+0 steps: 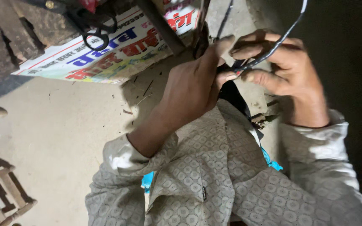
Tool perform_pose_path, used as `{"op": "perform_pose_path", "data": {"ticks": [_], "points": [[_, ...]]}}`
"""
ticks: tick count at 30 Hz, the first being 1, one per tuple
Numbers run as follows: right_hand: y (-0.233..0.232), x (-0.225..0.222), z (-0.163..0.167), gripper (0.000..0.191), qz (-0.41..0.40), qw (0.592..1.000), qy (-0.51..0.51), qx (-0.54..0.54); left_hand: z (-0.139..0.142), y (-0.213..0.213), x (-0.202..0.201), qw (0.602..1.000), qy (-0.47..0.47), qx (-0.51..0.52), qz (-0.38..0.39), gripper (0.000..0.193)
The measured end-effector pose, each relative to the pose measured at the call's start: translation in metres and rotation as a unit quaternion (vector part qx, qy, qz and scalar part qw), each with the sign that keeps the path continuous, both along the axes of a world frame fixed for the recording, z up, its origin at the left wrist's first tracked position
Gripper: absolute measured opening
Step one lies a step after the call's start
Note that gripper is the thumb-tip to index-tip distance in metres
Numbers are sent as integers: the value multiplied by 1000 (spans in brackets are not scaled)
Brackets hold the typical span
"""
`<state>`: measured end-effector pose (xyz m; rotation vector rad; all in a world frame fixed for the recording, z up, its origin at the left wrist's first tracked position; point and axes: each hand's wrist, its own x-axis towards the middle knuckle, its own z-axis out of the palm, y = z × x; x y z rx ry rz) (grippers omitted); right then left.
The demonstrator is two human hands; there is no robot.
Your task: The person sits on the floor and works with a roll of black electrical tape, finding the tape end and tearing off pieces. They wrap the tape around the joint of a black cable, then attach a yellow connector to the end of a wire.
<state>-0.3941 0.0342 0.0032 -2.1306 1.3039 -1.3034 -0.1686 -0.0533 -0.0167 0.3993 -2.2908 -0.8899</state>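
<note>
My left hand [193, 81] and my right hand [279, 69] meet at chest height. Both pinch the same thin black wire [288, 31], which rises from my fingers to the top right edge of the view. The right thumb and forefinger close on the wire near its lower end, where a small red tip shows. The left fingertips press on it from the left side. My sleeves and shirt are beige with a small printed pattern.
A printed colourful banner sheet [105, 58] lies on the concrete floor [55, 125] at upper left, with black scissors [95, 35] on it. Dark wooden pieces [9, 33] sit at top left. A wooden stool [1, 188] stands at lower left. Deep shadow fills the right side.
</note>
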Motion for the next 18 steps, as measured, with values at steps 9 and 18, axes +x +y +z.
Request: {"op": "perform_pose_path", "data": {"ticks": [9,18], "points": [[26,11,-42,18,-77,958,-200,193,-8,-17,0,994,3,-113,-5,44],[31,25,-67,34,48,924,-345,161,-15,-13,7,983,-31,-182,5,36]]}}
